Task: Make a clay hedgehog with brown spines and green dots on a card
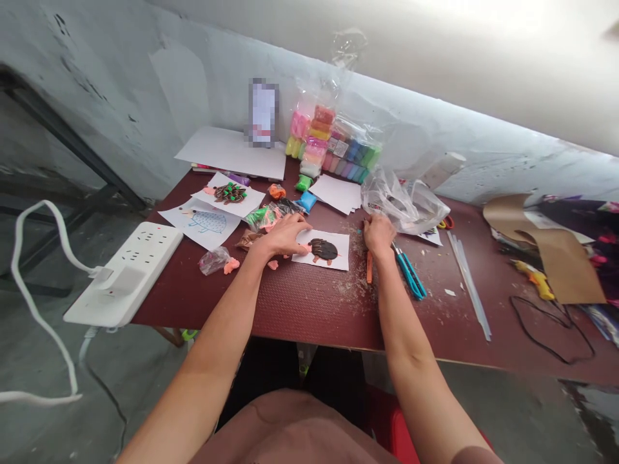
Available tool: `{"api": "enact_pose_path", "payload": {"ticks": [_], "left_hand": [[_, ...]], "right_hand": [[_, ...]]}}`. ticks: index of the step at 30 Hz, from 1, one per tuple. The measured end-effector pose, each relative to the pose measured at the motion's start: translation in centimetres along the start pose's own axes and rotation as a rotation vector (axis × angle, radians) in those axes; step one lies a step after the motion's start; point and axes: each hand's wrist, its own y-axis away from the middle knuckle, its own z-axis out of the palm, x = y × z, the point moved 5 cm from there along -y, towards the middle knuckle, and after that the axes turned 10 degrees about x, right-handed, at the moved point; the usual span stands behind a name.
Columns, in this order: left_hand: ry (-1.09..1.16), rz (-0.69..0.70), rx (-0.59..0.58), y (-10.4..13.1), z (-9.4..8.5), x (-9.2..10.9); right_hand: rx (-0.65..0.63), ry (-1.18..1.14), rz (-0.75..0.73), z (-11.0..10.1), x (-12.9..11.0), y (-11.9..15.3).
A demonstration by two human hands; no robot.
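Observation:
A white card bears a dark brown clay animal with a pink head and orange-brown feet. My left hand rests at the card's left edge, fingers apart, next to the pink head. My right hand is on the table to the right of the card, its fingers bent down; what is under the fingertips is hidden. Just below it lies an orange cutter. Teal-handled scissors lie to the right of my right wrist. Pink clay bits sit left of my left forearm.
Behind are packs of coloured clay, a clear plastic bag and white paper. Two animal pictures lie at the left, near a power strip. At the right are glue sticks and a yellow glue gun.

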Motion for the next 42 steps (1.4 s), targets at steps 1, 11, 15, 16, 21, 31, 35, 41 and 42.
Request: {"api": "enact_pose_path", "payload": {"ticks": [1, 11, 15, 16, 21, 31, 35, 41, 42], "left_hand": [[-0.001, 0.002, 0.0, 0.0, 0.0, 0.0], [-0.008, 0.004, -0.009, 0.2, -0.2, 0.1], [-0.006, 0.006, 0.005, 0.2, -0.1, 0.0], [-0.002, 0.009, 0.008, 0.2, -0.1, 0.0], [0.003, 0.004, 0.012, 0.2, -0.1, 0.1], [0.007, 0.009, 0.03, 0.2, 0.1, -0.1], [0.011, 0.015, 0.036, 0.2, 0.2, -0.2], [0.002, 0.016, 0.027, 0.2, 0.1, -0.2], [0.0, 0.016, 0.025, 0.2, 0.1, -0.1]], "right_hand": [[-0.006, -0.001, -0.006, -0.2, 0.0, 0.2], [-0.065, -0.719, 0.144, -2.1, -1.1, 3.7], [-0.233, -1.06, 0.175, -1.8, -2.8, 6.6], [-0.255, -1.101, 0.183, -1.7, -3.1, 7.1], [-0.321, -1.192, 0.181, -1.1, -3.8, 8.7], [-0.305, -1.191, 0.125, -1.6, -5.0, 9.9], [-0.262, -1.157, 0.114, -1.8, -4.9, 10.2], [-0.285, -1.179, 0.123, -0.5, -4.6, 10.5], [-0.285, -1.17, 0.129, -0.3, -4.5, 10.6]]}}
